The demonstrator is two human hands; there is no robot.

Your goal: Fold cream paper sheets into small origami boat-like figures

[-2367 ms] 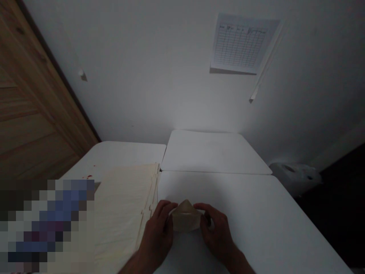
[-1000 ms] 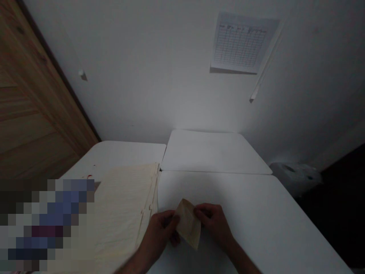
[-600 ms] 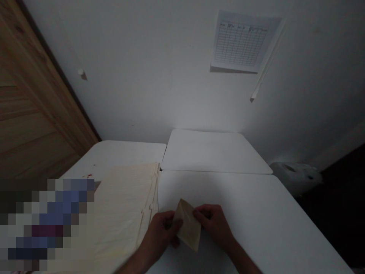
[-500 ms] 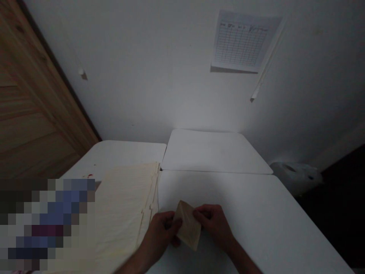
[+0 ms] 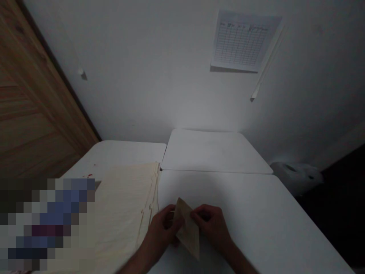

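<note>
Between my hands, a little above the near table edge, a folded piece of tan paper (image 5: pixel 188 232) stands tilted, with one pointed corner aimed down toward me. My left hand (image 5: pixel 162 232) pinches its left side, and my right hand (image 5: pixel 211 224) grips its right side. My fingers hide part of the paper. Just left of my left hand lies a thick stack of cream paper or folders (image 5: pixel 122 213) on the white table (image 5: pixel 242 205).
A second white table (image 5: pixel 213 152) abuts the far end, beside a white wall with a ruled chart (image 5: pixel 242 40). A wooden door (image 5: pixel 37 95) stands at left, a white bag (image 5: pixel 296 179) at right. A pixelated patch (image 5: pixel 45 224) covers the lower left.
The tan paper has swung into a narrower, more pointed shape, with its lower corner now further down and right. My hands stay close to where they were, and the stack has not moved.
</note>
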